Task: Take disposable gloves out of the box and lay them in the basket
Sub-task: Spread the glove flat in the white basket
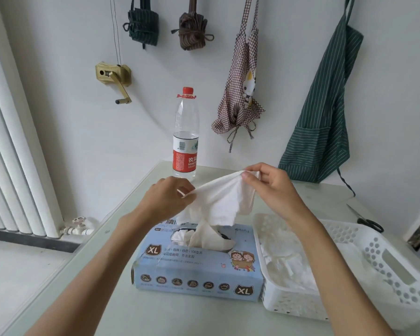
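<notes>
A light blue glove box (pixel 199 270) marked XL lies on the table, with another white glove (pixel 209 236) sticking up out of its top slot. Above the box I hold a white disposable glove (pixel 223 200) stretched between both hands. My left hand (pixel 170 197) pinches its left edge. My right hand (pixel 269 185) pinches its upper right corner. To the right of the box stands a white perforated basket (pixel 378 260) with several white gloves (pixel 289 265) lying inside.
A water bottle (pixel 186 134) with a red cap stands behind the box. Black scissors (pixel 369 221) lie at the table's far right. Aprons (pixel 325 105) hang on the wall behind. A radiator (pixel 17 154) stands to the left.
</notes>
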